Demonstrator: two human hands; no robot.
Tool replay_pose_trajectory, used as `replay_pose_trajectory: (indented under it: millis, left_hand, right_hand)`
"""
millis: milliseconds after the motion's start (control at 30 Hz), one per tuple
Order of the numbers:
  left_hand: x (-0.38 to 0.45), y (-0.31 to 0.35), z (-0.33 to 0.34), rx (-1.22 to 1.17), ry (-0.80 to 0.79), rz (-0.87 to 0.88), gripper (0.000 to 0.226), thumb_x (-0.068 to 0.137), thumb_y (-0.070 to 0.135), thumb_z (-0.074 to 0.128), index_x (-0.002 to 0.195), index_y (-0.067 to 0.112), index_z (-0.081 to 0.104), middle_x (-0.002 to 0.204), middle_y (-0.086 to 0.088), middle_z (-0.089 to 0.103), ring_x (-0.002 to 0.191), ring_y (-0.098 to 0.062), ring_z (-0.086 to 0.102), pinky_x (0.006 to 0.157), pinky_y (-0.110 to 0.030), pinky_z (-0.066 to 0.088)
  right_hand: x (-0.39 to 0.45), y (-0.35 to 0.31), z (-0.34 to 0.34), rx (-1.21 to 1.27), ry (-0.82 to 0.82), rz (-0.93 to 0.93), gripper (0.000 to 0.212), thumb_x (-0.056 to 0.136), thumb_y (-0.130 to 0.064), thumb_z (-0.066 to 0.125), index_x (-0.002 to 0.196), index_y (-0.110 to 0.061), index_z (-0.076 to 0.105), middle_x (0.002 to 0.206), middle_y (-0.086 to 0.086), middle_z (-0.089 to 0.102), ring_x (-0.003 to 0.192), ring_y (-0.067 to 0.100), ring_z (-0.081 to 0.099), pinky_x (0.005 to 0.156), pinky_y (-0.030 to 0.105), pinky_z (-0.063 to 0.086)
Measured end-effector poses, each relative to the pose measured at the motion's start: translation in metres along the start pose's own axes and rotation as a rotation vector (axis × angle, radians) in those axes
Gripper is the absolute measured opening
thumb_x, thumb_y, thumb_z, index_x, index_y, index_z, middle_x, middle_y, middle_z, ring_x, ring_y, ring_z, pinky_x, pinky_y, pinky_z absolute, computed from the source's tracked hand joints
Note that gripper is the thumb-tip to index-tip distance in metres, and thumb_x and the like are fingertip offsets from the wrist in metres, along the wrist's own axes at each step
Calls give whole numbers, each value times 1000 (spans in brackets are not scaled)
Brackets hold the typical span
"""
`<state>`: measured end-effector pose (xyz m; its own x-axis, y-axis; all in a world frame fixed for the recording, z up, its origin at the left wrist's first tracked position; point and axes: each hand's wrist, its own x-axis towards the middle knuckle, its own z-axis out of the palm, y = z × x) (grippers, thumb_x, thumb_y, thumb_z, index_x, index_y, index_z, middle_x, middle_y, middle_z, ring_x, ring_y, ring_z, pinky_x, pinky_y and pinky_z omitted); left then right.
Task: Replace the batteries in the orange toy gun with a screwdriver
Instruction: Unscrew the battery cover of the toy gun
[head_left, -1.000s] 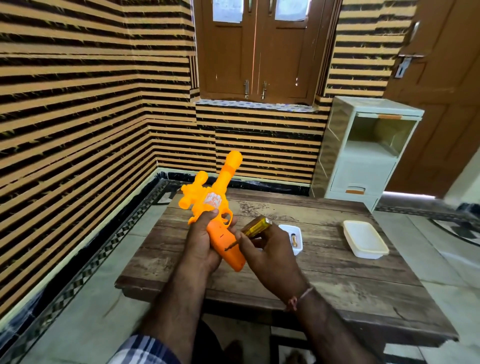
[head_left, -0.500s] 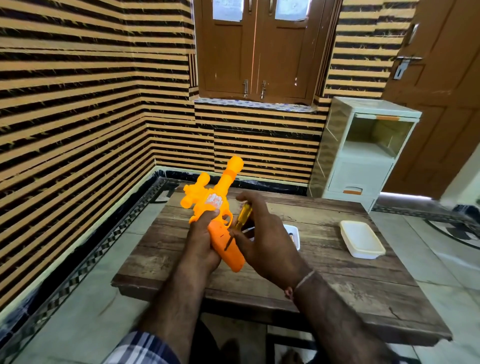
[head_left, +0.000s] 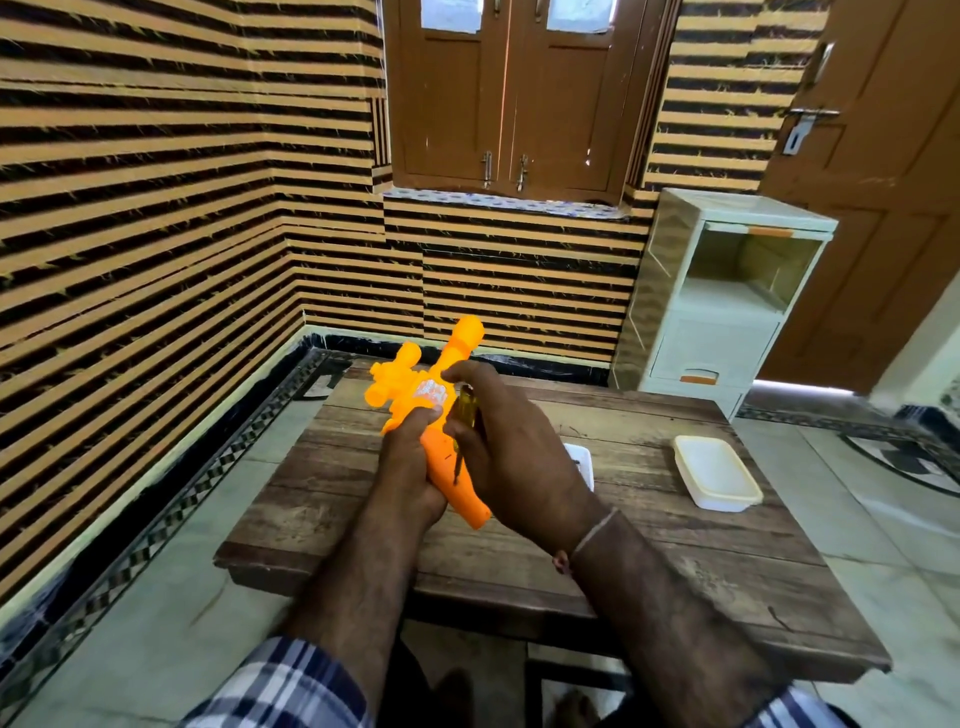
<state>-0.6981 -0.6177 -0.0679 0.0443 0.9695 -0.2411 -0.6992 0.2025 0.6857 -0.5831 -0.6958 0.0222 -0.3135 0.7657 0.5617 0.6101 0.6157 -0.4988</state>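
Orange toy gun (head_left: 457, 486) barrel-up above table, yellow-handled screwdriver (head_left: 466, 415) against grip.

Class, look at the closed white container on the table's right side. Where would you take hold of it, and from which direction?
Take the white container from above, grip across its two long sides just under the lid rim. It lies flat on the table with open wood all around, and the overhanging rim probably gives fingers a ledge.

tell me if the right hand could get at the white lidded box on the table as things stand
Probably not right away: the right hand is closed on the screwdriver against the toy gun. The path to the white box looks clear, but the tool must go down first.
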Motion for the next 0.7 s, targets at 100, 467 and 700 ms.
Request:
replay_pose_trajectory:
  millis: [100,467,700]
  left_hand:
    - [2,-1,-1,20,2,1,37,89,26,58,122,9,62,104,-19,70,92,-33,70,72,-44,56]
    - [6,-7,1,-12,60,-38,45,86,24,60,128,8,62,118,-23,69,106,-39,68,81,-51,57]
    - [3,-3,0,-3,80,-51,55,88,29,59,137,6,54,115,-31,65,77,-31,75,69,-47,59]
  right_hand:
    - [5,4,-2,37,-47,-16,31,93,-14,59,123,-18,56,93,1,61,80,13,52,70,33,44]
    - [13,9,1,43,70,-52,47,87,-8,66,131,-21,55,88,-3,57,77,12,52,69,36,51]
    - [8,10,2,192,61,0,29,91,-4,60,117,-15,54,111,-3,65,94,6,59,81,22,52]
